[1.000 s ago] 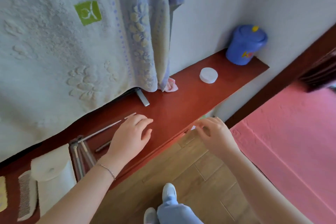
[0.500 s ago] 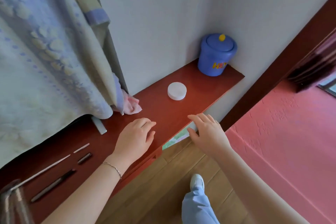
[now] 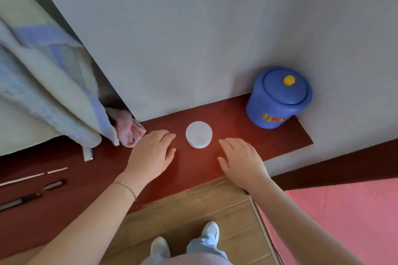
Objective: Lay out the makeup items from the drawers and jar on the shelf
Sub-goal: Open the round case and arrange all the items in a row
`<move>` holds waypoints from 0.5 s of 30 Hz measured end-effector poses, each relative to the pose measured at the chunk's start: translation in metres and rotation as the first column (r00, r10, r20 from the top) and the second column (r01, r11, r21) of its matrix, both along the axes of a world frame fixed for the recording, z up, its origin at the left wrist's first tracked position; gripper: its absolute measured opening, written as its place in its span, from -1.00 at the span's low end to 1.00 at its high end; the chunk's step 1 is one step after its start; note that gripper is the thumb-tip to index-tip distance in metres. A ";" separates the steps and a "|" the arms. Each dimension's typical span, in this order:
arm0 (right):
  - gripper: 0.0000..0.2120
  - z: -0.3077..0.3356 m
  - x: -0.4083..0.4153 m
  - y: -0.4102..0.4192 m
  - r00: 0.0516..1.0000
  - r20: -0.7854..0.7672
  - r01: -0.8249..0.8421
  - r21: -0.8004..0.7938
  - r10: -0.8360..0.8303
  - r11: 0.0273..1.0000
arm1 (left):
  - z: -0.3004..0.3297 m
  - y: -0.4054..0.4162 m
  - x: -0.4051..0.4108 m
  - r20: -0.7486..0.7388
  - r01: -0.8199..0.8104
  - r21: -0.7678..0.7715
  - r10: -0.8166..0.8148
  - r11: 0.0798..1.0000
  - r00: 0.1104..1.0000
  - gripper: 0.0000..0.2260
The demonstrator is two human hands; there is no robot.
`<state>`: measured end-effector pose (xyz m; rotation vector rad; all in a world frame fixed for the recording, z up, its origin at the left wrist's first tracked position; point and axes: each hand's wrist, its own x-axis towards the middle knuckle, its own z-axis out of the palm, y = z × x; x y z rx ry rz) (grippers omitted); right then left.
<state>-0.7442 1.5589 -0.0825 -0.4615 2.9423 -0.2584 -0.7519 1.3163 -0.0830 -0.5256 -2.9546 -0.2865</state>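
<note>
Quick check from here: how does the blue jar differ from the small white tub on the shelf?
The blue jar is tall and rounded, with a lid, a yellow knob and yellow lettering; the white tub is low, flat and plain. The jar stands in the far right corner against the wall, clear of both hands; the tub lies between the left hand and right hand, touching neither. Both are round, closed, and rest on the red shelf.

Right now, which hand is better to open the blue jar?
Probably the right hand. It rests open on the shelf on the blue jar's side, with bare shelf between. The left hand lies beyond the white round container, farther away.
</note>
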 end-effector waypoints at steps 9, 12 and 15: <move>-0.43 -0.013 -0.035 -0.010 0.997 0.070 -0.045 0.055 0.041 0.997 | -0.023 -0.008 -0.002 0.033 -0.033 -0.035 0.034 0.999 0.999 -0.68; -0.29 -0.013 -0.047 -0.027 0.990 0.133 -0.048 -0.011 0.049 0.999 | -0.025 -0.012 0.002 0.045 -0.062 -0.010 0.062 0.998 0.997 -0.67; -0.17 -0.015 -0.058 -0.046 0.984 0.171 -0.053 0.000 0.052 0.999 | -0.026 -0.015 0.007 0.070 -0.099 0.027 0.097 0.995 0.993 -0.68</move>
